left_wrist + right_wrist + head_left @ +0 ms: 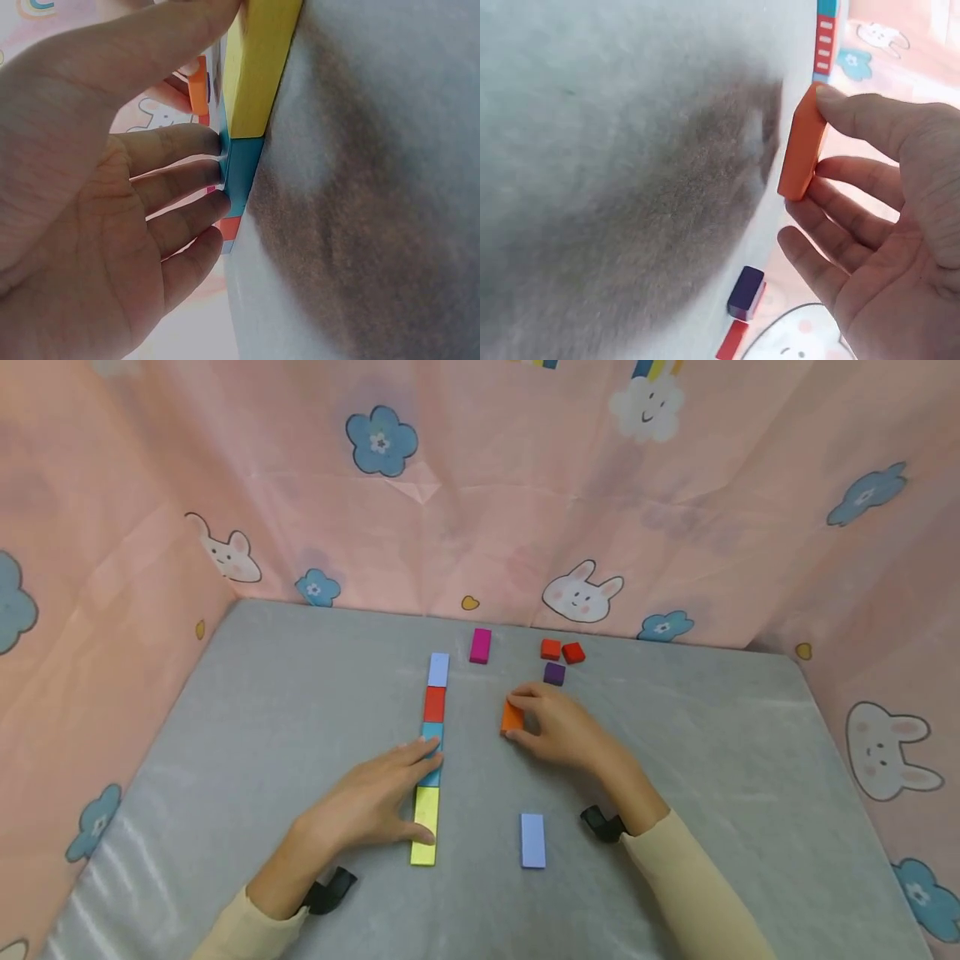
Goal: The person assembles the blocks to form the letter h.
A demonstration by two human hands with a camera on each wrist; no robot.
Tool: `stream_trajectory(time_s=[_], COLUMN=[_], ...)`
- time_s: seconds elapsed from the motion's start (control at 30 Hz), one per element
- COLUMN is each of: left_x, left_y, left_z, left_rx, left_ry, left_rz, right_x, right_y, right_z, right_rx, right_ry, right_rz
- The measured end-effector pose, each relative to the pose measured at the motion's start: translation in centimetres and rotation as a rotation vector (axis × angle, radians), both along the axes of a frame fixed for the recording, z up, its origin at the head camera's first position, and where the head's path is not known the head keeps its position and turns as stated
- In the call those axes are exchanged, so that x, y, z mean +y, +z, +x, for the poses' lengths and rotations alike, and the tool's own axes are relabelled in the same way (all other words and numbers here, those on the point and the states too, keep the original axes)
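Observation:
A straight row of blocks runs away from me on the grey cloth: a yellow block (424, 806) nearest, then teal (431, 777), red (434, 704) and light blue (438, 670) ones. Along the row's left side, my left hand (367, 802) has its fingertips at the teal part and its thumb at the yellow block. Those fingers are extended, not wrapped around anything. To the right of the row, my right hand (566, 727) pinches an orange block (804, 146) between thumb and fingers. In the right wrist view this block looks tilted above the cloth.
Beyond my right hand lie a dark purple block (554, 674) and two small red blocks, one orange-red (551, 649), one deeper red (573, 652). A magenta block (481, 646) lies near the back edge. Closer to me is another light blue block (532, 841). Pink printed curtains (480, 527) surround the table.

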State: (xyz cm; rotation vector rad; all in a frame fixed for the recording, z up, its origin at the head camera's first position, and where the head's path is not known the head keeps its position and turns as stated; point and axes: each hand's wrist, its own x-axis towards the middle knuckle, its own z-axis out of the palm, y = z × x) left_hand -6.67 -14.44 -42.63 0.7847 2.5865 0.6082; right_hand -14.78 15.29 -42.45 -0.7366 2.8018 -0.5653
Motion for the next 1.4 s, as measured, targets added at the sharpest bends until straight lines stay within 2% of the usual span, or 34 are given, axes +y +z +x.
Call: stream_trajectory(time_s=[0.17,0.57,1.07,1.4], left_x=[0.1,0.0,0.1,0.1], left_y=[0.1,0.0,0.0,0.0], left_z=[0.2,0.3,0.3,0.2], left_rx=[0.014,0.005,0.015,0.020], left_ry=[0.000,0.001,-0.012,-0.003], left_rz=[0.006,0.004,0.008,0.005], right_x=[0.6,2.1,2.9,3.0], right_y=[0.3,-0.1,-0.2,-0.3], right_z=[1.8,5.5,7.5,7.9], right_rx=[0.007,-0.018,-0.064,-0.072], right_ry=[0.050,0.070,0.058,0.071], right_rz=[-0.014,-0.023,0.015,0.017])
